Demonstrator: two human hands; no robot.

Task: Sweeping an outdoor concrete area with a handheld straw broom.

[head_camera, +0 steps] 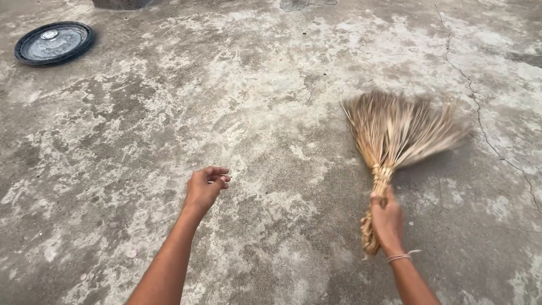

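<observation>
Right hand (387, 219) grips the bound handle of a straw broom (395, 135), whose blurred bristles fan out ahead of it on the cracked concrete floor (271, 101). Left hand (205, 186) hangs empty, fingers loosely curled. Far ahead of it lies 1 round black lid (54, 43).

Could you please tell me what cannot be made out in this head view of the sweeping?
- Broom bristle tips: motion-blurred.
- Broom handle: middle hidden inside the right hand.
- Left hand: curled fingers hide the palm.
- Dark object at top: cut off by the frame edge.
- Round lid: markings too small.
</observation>
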